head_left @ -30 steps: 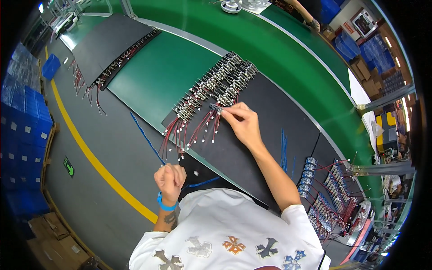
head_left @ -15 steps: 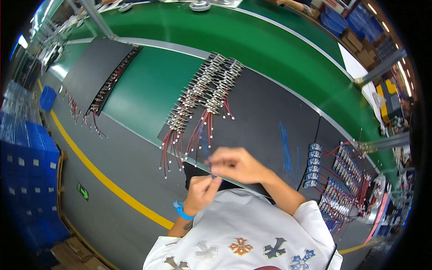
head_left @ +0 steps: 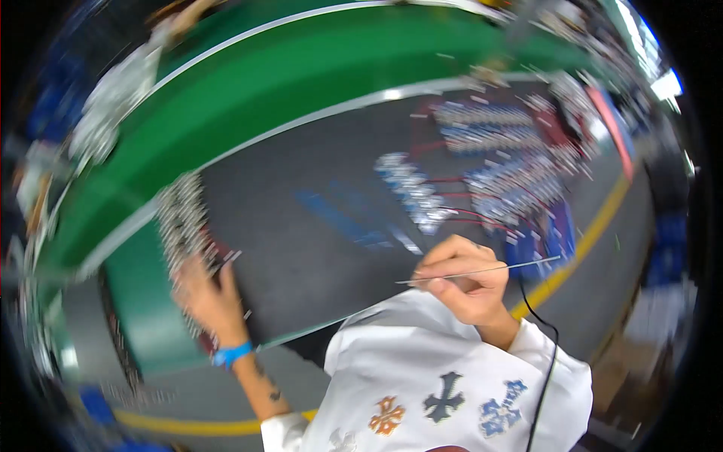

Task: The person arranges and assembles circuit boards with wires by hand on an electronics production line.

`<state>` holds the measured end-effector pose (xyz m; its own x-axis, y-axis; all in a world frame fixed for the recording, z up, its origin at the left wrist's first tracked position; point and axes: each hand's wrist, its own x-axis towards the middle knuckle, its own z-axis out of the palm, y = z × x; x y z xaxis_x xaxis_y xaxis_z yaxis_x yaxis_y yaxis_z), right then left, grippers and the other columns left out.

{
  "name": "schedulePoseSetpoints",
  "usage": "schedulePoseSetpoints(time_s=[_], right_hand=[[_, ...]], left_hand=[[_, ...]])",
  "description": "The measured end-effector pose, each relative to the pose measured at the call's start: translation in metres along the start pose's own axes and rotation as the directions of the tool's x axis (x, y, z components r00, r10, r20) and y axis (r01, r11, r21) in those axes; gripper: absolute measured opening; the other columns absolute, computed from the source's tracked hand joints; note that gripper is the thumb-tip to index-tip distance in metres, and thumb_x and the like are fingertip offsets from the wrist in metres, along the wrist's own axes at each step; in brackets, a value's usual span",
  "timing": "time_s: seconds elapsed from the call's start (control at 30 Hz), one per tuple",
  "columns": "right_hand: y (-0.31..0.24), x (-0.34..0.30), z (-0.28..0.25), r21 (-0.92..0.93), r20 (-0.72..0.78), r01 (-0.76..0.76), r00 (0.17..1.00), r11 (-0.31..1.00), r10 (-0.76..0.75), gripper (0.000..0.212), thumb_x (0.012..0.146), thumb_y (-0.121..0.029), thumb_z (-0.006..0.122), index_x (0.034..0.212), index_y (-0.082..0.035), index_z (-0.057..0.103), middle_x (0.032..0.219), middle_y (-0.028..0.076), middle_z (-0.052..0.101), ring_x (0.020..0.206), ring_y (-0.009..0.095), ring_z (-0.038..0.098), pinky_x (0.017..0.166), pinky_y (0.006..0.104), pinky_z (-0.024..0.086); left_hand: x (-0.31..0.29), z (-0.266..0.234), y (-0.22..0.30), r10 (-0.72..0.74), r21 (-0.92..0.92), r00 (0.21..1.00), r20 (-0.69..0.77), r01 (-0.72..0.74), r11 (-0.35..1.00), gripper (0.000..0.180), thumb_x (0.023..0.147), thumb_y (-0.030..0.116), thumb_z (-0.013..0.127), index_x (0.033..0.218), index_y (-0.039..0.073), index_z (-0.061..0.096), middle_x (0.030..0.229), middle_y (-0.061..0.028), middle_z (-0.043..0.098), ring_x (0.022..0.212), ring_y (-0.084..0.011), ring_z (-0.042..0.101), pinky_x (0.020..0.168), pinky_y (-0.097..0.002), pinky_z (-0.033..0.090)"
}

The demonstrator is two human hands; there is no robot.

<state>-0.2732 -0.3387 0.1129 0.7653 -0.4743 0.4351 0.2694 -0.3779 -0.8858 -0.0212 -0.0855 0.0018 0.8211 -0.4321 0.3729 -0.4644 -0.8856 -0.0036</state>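
My right hand (head_left: 468, 277) is closed in a pinch on a thin straight pale rod (head_left: 538, 261), held in front of my chest by the table's near edge. The rod's exact kind cannot be made out. My left hand (head_left: 209, 301) lies with fingers spread over a row of small metal-pinned parts (head_left: 183, 215) with red wires, at the left end of the black mat (head_left: 286, 271). Motion blur hides whether its fingertips touch them. Thin blue wires (head_left: 343, 218) lie on the mat between the two hands, smeared by blur.
Right of the wires stands a row of blue-and-silver parts (head_left: 410, 192) with red leads. Denser groups of such parts (head_left: 512, 181) lie beyond, near a blue bin (head_left: 561, 233). A green conveyor belt (head_left: 301, 68) runs along the far side. A black cable (head_left: 553, 339) hangs beside my right arm.
The view has swung to the right. My hands, earlier together over a blue strand, are now apart: the left over the wired parts, the right holding the rod.
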Motion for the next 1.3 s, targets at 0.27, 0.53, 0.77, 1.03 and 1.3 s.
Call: schedulePoseSetpoints(time_s=[0.27, 0.53, 0.77, 1.03, 1.3], right_hand=[[-0.026, -0.035, -0.106, -0.603, -0.729, -0.082, 0.46, 0.793, -0.507, 0.011, 0.094, -0.002, 0.056, 0.1, 0.006, 0.06, 0.09, 0.016, 0.067, 0.074, 0.019, 0.067, 0.056, 0.0262, 0.054], [0.036, -0.178, -0.37, 0.058, -0.984, -0.365, -0.177, 0.929, -0.008, 0.026, 0.081, -0.016, 0.075, 0.091, 0.002, 0.059, 0.08, 0.007, 0.061, 0.073, 0.014, 0.059, 0.067, 0.03, 0.052], [-0.029, -0.057, -0.169, 0.166, -0.224, 0.106, 0.972, 0.98, -0.067, 0.022, 0.091, -0.01, 0.063, 0.107, 0.005, 0.063, 0.091, 0.016, 0.068, 0.075, 0.021, 0.065, 0.059, 0.0261, 0.05], [0.06, -0.057, -0.021, -0.239, -0.154, -0.657, 0.753, 0.715, 0.64, 0.026, 0.085, -0.016, 0.072, 0.096, 0.006, 0.063, 0.075, 0.016, 0.067, 0.052, 0.014, 0.061, 0.047, 0.0286, 0.046], [0.087, -0.03, -0.017, -0.01, -0.442, -0.477, 0.79, 0.879, 0.424, 0.014, 0.091, -0.007, 0.063, 0.092, 0.006, 0.068, 0.073, 0.01, 0.067, 0.052, 0.009, 0.058, 0.046, 0.0199, 0.041]], left_hand=[[0.005, 0.019, -0.032, 0.085, 0.048, 0.996, -0.003, -0.084, 0.995, 0.049, 0.095, 0.036, 0.056, 0.136, 0.009, 0.051, 0.144, -0.011, 0.046, 0.136, -0.0314, 0.038, 0.112, -0.053, 0.025], [-0.006, -0.033, -0.01, 0.069, -0.289, 0.99, -0.119, -0.101, 0.952, 0.054, 0.093, 0.022, 0.061, 0.14, 0.003, 0.043, 0.148, -0.0213, 0.035, 0.138, -0.0453, 0.026, 0.112, -0.0538, 0.022], [-0.06, -0.061, 0.098, 0.149, -0.89, 0.971, 0.187, 0.103, 0.444, 0.028, 0.085, 0.0, 0.055, 0.112, -0.004, 0.063, 0.12, -0.0175, 0.063, 0.115, -0.0306, 0.058, 0.099, -0.0385, 0.043], [-0.087, -0.063, 0.142, 0.345, -0.947, 0.882, 0.321, 0.298, 0.12, 0.018, 0.088, 0.0, 0.059, 0.104, -0.004, 0.066, 0.109, -0.0165, 0.068, 0.1, -0.0249, 0.066, 0.088, -0.0319, 0.049], [-0.088, -0.048, 0.164, 0.556, -0.644, 0.627, 0.546, 0.738, -0.2, 0.041, 0.1, 0.018, 0.049, 0.133, -0.006, 0.044, 0.127, -0.021, 0.056, 0.114, -0.027, 0.058, 0.096, -0.0358, 0.048]])
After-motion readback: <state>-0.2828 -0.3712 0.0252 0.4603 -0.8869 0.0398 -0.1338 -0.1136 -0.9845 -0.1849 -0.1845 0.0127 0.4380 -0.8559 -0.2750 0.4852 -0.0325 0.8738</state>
